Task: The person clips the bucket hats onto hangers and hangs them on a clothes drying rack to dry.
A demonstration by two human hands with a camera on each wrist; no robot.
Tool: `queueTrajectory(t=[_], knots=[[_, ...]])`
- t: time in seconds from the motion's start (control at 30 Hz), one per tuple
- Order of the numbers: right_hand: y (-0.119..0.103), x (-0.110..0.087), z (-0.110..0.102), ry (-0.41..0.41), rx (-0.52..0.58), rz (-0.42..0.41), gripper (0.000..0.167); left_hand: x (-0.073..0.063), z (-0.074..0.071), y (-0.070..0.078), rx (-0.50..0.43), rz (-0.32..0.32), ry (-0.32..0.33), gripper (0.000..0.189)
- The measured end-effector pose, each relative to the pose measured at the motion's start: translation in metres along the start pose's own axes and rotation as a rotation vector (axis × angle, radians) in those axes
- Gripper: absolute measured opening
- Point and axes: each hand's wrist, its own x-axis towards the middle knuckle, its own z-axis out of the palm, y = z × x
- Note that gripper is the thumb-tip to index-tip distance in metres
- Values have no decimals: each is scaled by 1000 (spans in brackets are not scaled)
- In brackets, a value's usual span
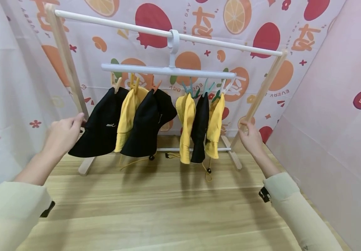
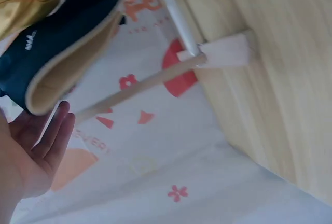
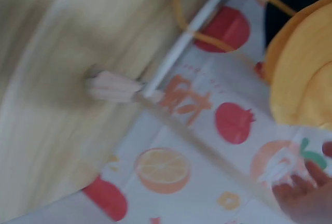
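Observation:
A wooden clothes rack with a white rail (image 1: 215, 40) carries a pale blue clip hanger (image 1: 168, 70). Black and yellow bucket hats hang from it on coloured clothespins, among them a black hat (image 1: 100, 125) at the left end and a yellow hat (image 1: 215, 125) at the right end. My left hand (image 1: 62, 134) grips the rack's left post (image 1: 69, 66), beside the black hat's brim; the hat partly hides the fingertips. On the other side my right hand (image 1: 251, 137) holds the right post (image 1: 265, 87) between thumb and fingers, to the right of the yellow hat.
The rack's feet, such as the left foot (image 1: 87, 165), stand on a wood-grain surface (image 1: 155, 212). A lower white bar (image 1: 171, 150) joins the two sides. Fruit-print fabric (image 1: 186, 14) hangs close behind, and a pink wall (image 1: 328, 115) rises at the right. Yellow drawstrings dangle below the hats.

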Motion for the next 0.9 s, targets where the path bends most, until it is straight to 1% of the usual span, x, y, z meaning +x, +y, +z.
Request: queueTrajectory(t=[0.07, 0.13, 0.17, 0.23, 0.27, 0.3, 0.33, 0.37, 0.47, 0.53, 0.57, 0.63, 0.7, 0.9], knots=[[14, -6, 1, -97, -47, -10, 42, -2, 3, -7, 54, 50, -50, 45], [25, -12, 4, -167, -95, -38, 45, -4, 7, -14, 98, 108, -125, 37], [29, -15, 5, -189, -115, -51, 47, -5, 8, -17, 111, 131, -175, 34], [35, -19, 8, -209, -150, -85, 52, -8, 10, -24, 151, 155, -282, 37], [37, -21, 10, -217, -171, -94, 55, -10, 11, -28, 183, 177, -320, 38], [38, -23, 10, -230, -201, -94, 60, -13, 11, -32, 222, 193, -344, 40], [39, -24, 11, -247, -228, -89, 65, -15, 10, -36, 262, 202, -354, 45], [39, -25, 11, -263, -257, -83, 70, -18, 9, -39, 301, 198, -362, 51], [41, -27, 10, -318, -355, -66, 82, -25, 8, -50, 401, 194, -329, 72], [42, -29, 10, -339, -393, -61, 84, -29, 7, -56, 423, 162, -316, 87], [43, -30, 11, -341, -407, -65, 84, -31, 7, -58, 433, 153, -315, 91], [44, -32, 12, -351, -422, -74, 83, -34, 8, -62, 448, 141, -309, 94], [46, -34, 13, -356, -432, -82, 83, -35, 10, -64, 453, 129, -311, 93], [46, -36, 14, -405, -423, -84, 86, -38, 11, -68, 439, 99, -354, 93]])
